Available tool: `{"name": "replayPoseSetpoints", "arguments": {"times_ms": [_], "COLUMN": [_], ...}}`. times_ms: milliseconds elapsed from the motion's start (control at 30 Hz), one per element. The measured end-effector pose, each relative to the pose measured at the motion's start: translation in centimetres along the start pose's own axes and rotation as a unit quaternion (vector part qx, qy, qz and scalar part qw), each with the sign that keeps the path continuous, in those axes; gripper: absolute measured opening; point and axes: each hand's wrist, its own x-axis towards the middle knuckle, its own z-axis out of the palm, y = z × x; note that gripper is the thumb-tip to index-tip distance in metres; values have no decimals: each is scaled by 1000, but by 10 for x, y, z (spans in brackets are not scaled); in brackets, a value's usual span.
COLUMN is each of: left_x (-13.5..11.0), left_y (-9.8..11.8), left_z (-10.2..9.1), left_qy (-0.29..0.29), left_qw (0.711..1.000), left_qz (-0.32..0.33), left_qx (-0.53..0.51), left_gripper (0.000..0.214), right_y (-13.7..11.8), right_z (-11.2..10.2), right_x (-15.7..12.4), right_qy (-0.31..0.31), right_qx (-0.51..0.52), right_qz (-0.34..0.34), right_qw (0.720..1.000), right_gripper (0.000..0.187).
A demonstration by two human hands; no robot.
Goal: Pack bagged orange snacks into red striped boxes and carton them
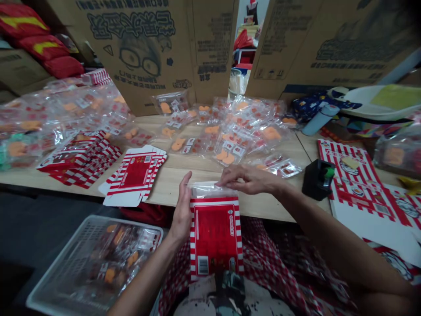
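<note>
Red-and-white striped paper carton (215, 237): held upright over the person's lap, its open mouth at the top, with one hand on either side.
Left hand (182, 215): pressed along the carton's upper left edge, gripping that side with the fingers pointing up.
Right hand (248, 179): just above the carton's top right corner, fingertips pinched on the clear plastic bag (207, 190).
Clear plastic bag: sticks out of the carton's mouth, between the two hands.
Writing on the carton: a barcode at the lower left of its red panel; the other print is too small to read.
Flat striped carton blanks (134, 175): stacked to the upper left of the carton, on the pale wooden table (184, 169).
Brown cardboard boxes (148, 48): well beyond the carton, bearing large upside-down characters and a cartoon face in glasses.
Clear plastic basket (66, 263): to the lower left of the carton, holding bagged orange pieces.
Black tape dispenser (318, 177): to the right of the carton.
</note>
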Motion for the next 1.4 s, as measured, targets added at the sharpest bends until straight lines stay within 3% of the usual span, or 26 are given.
{"name": "replayPoseSetpoints", "arguments": {"times_ms": [100, 200, 333, 433, 500, 567, 600, 700, 833, 967, 1100, 1267, 1400], "left_x": [-2, -6, -3, 16, 34, 51, 58, 70, 67, 67, 77, 82, 75], "left_y": [-5, -6, 20, 54, 70, 73, 69, 47, 25, 28, 36, 36, 22], "left_z": [-2, -2, 1, 2, 3, 5, 6, 7, 12, 21, 30, 37, 36], "left_qy": [-3, -4, -16, 11, 48, 57, 44, -4, 1, 18, 19, 57, 97], "left_qw": [999, 999, 998, 991, 959, 922, 913, 930, 981, 992, 992, 986, 965], "left_qz": [-8, -30, -22, 131, 279, 378, 397, 350, 189, 118, 75, 50, 135], "left_qx": [34, 24, -55, -29, 19, 63, 79, 110, 39, -43, -98, -150, -204], "left_gripper": [49, 34, 27, 29, 41, 49, 51, 48, 34, 20, 13, 27, 33], "right_y": [6, 9, -13, -46, -61, -61, -56, -31, -18, -32, -38, -21, 1], "right_z": [18, 29, 26, 15, 12, 15, 19, 30, 34, 24, 14, 14, 35], "right_x": [-5, -11, -19, -19, -16, -12, -11, -11, -17, -17, -9, -1, 3], "right_qy": [23, 39, 98, 252, 360, 428, 448, 443, 349, 292, 259, 282, 400], "right_qx": [-52, -34, 23, 71, 74, 22, -15, -139, -260, -290, -295, -276, -217], "right_qz": [-14, 12, 41, 60, 36, 9, 5, 2, -23, -1, 20, 29, -9], "right_qw": [998, 999, 994, 963, 929, 903, 894, 886, 900, 911, 920, 918, 890], "right_gripper": [24, 24, 24, 31, 33, 31, 33, 44, 50, 48, 32, 30, 47]}}
